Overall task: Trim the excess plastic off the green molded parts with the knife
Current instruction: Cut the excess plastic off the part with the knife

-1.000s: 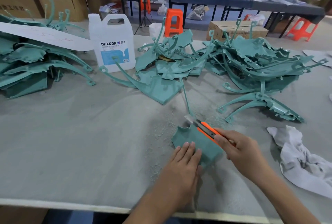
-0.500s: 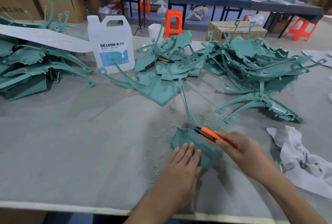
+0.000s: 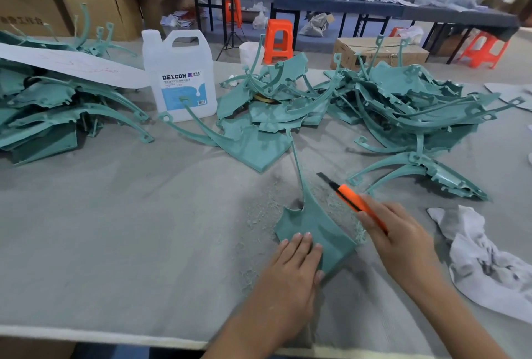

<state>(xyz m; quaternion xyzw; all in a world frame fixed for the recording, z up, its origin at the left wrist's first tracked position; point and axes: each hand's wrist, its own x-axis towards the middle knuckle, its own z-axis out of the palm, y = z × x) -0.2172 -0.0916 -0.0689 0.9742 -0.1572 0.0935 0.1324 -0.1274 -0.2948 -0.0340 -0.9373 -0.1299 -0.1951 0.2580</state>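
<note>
Near the desk's (image 3: 115, 229) front edge, one green molded part (image 3: 316, 223) lies pinned flat while the knife (image 3: 354, 200) is held beside it.
The left hand (image 3: 290, 269) presses on the part's near corner with straight fingers held close together. The right hand (image 3: 400, 237) has its fingers curled round the orange knife handle, the blade pointing toward the far edge, just right of the part's thin stem. Pale shavings (image 3: 264, 209) lie around the part. Heaps of green parts (image 3: 403, 105) fill the far side, a white jug (image 3: 181, 76) among them, and a crumpled rag (image 3: 483, 266) lies toward the right edge.
</note>
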